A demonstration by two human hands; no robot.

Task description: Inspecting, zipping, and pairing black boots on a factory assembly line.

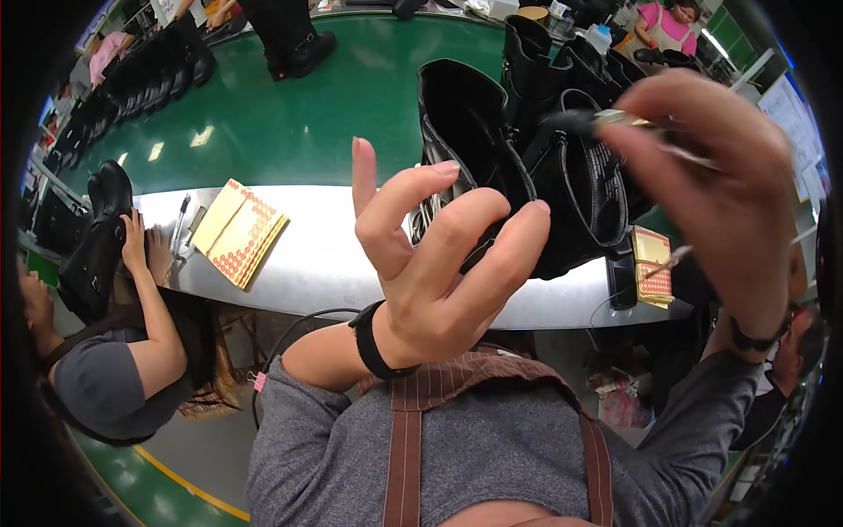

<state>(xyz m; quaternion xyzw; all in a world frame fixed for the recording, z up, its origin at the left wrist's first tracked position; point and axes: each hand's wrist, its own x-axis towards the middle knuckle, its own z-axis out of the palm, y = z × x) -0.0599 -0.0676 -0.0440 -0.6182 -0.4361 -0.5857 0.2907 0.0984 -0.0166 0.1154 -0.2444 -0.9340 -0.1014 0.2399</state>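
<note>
My left hand (439,272) hovers in front of a tall black boot (457,97), its fingers bent and spread apart, with nothing seen in them. Whether a fingertip touches the boot cannot be told. Raised at the right, my right hand (720,149) is smeared by motion. Its thumb and fingers pinch a slim tool with a dark tip (575,121) and a metallic part; its exact kind is unclear. Below that tool, a second black boot (562,228) stands with its zipped shaft gaping and its lining showing.
Sheets of red-printed yellow stickers (237,233) lie left on the metal bench edge (325,255); another sticker bundle (652,263) sits right. More boots (290,44) stand on the green surface (369,88). At left, a co-worker's hand (133,237) touches a black boot (97,237).
</note>
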